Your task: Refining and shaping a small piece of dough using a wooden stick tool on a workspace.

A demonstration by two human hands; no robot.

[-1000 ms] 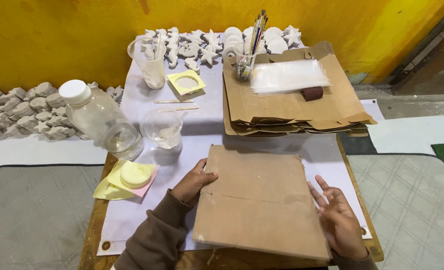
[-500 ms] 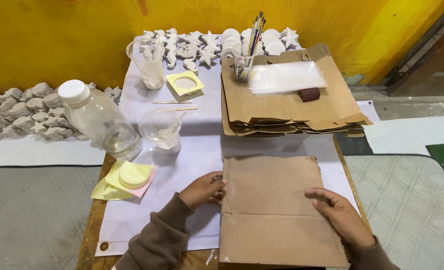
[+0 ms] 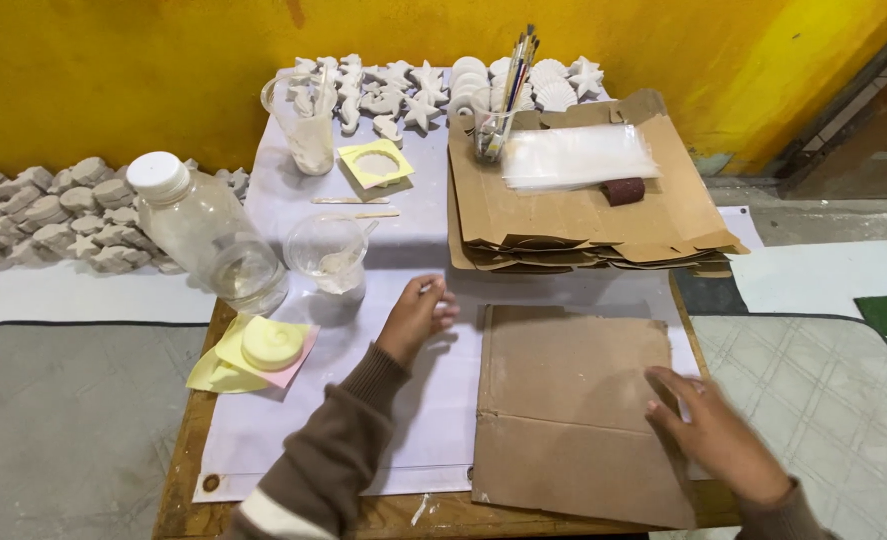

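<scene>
A flat brown cardboard sheet lies on the white paper cover of a small wooden table. The right hand rests open on the sheet's right edge, fingers spread. The left hand hovers loosely curled over the white cover, just left of the sheet and not touching it. Near it stand a clear plastic cup and a clear bottle with a white cap. Behind the sheet sits a stack of folded cardboard bearing a clear plastic bag. White plaster shapes line the yellow wall.
</scene>
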